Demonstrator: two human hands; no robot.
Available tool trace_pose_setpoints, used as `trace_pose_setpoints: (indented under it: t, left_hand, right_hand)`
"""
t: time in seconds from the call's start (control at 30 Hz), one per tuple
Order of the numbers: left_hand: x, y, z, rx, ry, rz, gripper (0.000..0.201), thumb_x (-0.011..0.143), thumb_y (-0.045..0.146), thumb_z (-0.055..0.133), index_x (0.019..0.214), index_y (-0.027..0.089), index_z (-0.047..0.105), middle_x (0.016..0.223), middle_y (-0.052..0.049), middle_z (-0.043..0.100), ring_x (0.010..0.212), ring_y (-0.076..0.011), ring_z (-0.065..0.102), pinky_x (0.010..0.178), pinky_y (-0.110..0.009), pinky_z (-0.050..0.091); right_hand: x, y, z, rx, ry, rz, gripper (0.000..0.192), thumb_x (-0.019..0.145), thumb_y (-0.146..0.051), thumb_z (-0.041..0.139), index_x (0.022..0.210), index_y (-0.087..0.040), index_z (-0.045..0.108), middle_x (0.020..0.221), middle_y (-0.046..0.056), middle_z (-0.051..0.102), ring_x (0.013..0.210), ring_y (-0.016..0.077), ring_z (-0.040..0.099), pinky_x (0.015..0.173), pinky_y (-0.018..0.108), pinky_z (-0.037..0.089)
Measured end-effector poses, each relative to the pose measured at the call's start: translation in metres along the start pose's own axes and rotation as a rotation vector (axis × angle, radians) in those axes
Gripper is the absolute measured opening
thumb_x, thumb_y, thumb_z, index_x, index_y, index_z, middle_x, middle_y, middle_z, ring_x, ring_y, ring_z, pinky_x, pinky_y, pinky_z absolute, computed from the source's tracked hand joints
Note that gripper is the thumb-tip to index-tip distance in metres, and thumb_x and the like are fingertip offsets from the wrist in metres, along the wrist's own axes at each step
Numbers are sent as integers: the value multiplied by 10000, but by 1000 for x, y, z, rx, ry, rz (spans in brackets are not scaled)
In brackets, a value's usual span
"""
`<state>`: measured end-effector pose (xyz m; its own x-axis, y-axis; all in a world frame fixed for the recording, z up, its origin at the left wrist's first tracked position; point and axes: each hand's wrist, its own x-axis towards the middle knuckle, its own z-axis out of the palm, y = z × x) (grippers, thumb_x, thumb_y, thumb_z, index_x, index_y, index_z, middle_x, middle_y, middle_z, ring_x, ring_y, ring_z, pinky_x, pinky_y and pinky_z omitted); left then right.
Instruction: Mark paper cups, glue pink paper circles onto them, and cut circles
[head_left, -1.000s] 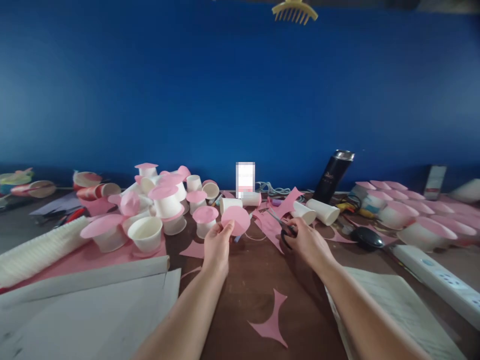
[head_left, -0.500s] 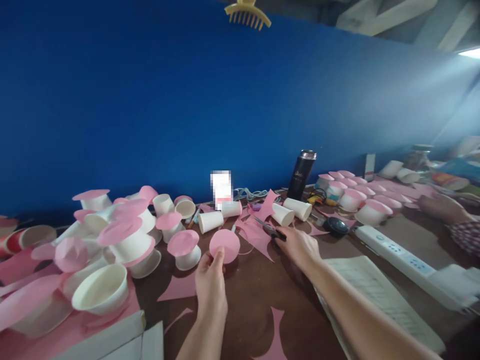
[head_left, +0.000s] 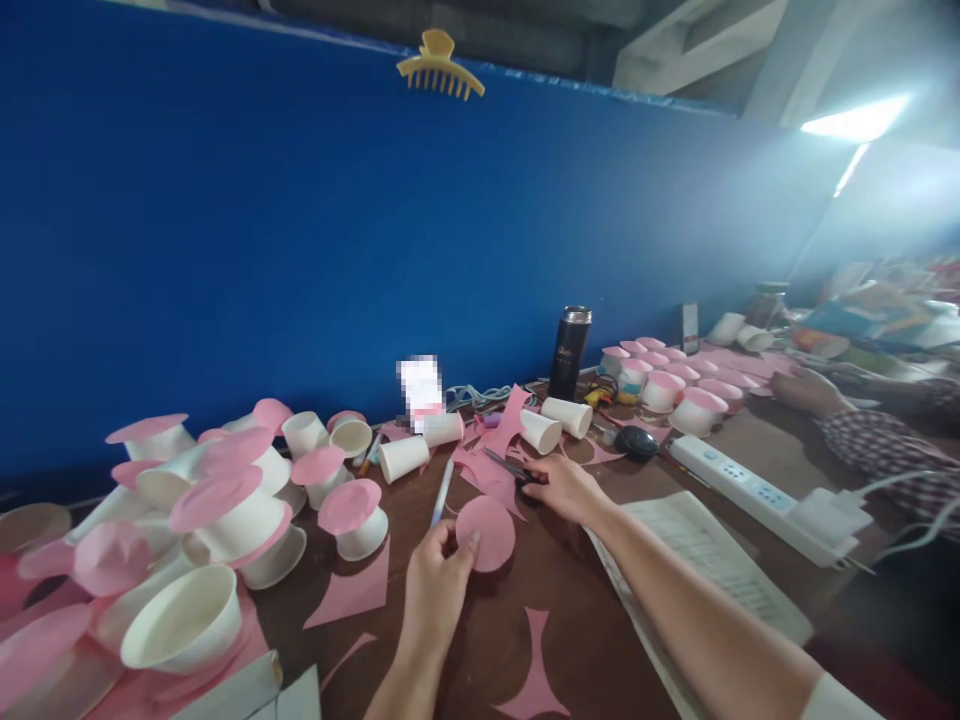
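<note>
A round disc of pink paper (head_left: 486, 534) is pinched between the thumb and fingers of my left hand (head_left: 442, 575), just above the brown table. Close to that hand's fingertips lies a pen (head_left: 443, 490) with a pale barrel. My right hand (head_left: 562, 490) is closed around the dark handles of a pair of scissors (head_left: 504, 463), whose blades point left over pink paper scraps (head_left: 480, 480). A small white cup with a pink disc on top (head_left: 351, 506) stands left of my left hand. Two white paper cups (head_left: 568, 417) (head_left: 540, 432) lie on their sides beyond the scissors.
Many white cups with pink discs (head_left: 225, 500) are heaped at left. Rows of similar cups (head_left: 664, 390) stand at right, near another person's hand (head_left: 810, 392). A black flask (head_left: 570, 352), a power strip (head_left: 742, 490) and a written sheet (head_left: 705, 560) are also there.
The camera view has shifted. My left hand has carried the pink disc rightward and nearer, uncovering the pen. My right hand stays on the scissors.
</note>
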<state>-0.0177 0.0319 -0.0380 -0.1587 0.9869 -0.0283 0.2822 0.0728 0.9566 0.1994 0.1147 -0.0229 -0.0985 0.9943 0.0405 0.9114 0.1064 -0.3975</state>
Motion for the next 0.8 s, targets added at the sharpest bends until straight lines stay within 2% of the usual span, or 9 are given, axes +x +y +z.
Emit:
trace_pose_setpoints:
  t: [0.1, 0.23, 0.37, 0.5, 0.6, 0.7, 0.8]
  left_hand:
    - [0, -1, 4, -1, -32, 27, 227, 704, 379, 664, 826, 192, 702, 776, -52, 705, 754, -237, 631, 691, -302, 447]
    - [0, -3, 6, -29, -9, 42, 221, 679, 331, 693, 852, 195, 704, 832, -67, 723, 800, -246, 658, 737, -312, 461]
    - [0, -3, 5, -68, 33, 35, 232, 655, 302, 723, 847, 176, 695, 824, -76, 725, 799, -240, 664, 740, -310, 467]
    - [2, -3, 5, -203, 55, 43, 293, 613, 312, 768, 857, 167, 693, 807, -67, 718, 766, -217, 652, 695, -287, 474]
    - [2, -3, 4, -281, 78, 34, 336, 570, 329, 799, 841, 161, 695, 742, -55, 705, 718, -210, 643, 654, -278, 472]
    - [2, -4, 3, -260, 90, 73, 332, 576, 336, 795, 839, 161, 692, 742, -59, 701, 711, -209, 637, 659, -287, 473]
    - [2, -9, 3, -131, 105, 143, 321, 605, 328, 776, 871, 171, 688, 778, -66, 700, 725, -210, 632, 671, -291, 468]
  right_hand:
    - [1, 1, 1, 55, 30, 0, 228, 776, -349, 649, 974, -268, 727, 922, 27, 709, 836, 187, 634, 689, 248, 413]
    - [0, -2, 6, 113, 106, -4, 277, 828, -333, 574, 1062, -267, 706, 1043, 57, 704, 940, 228, 631, 735, 284, 426]
    - [-3, -8, 9, 218, 129, -104, 300, 887, -365, 497, 1059, -230, 702, 1126, 69, 688, 1003, 236, 616, 823, 302, 425]
    - [-9, -18, 8, 365, 42, -259, 377, 909, -443, 466, 985, -170, 713, 930, 67, 727, 829, 191, 648, 732, 256, 459]
    - [-15, -25, 9, 519, -123, -367, 416, 871, -447, 543, 1132, -146, 662, 745, 34, 701, 666, 156, 624, 625, 232, 456]
    - [-18, -30, 12, 654, -233, -363, 490, 841, -424, 599, 1231, -129, 597, 594, -10, 616, 571, 133, 566, 560, 222, 418]
    - [-17, -30, 18, 685, -242, -292, 469, 828, -421, 616, 1194, -128, 619, 587, -14, 591, 561, 122, 541, 533, 215, 389]
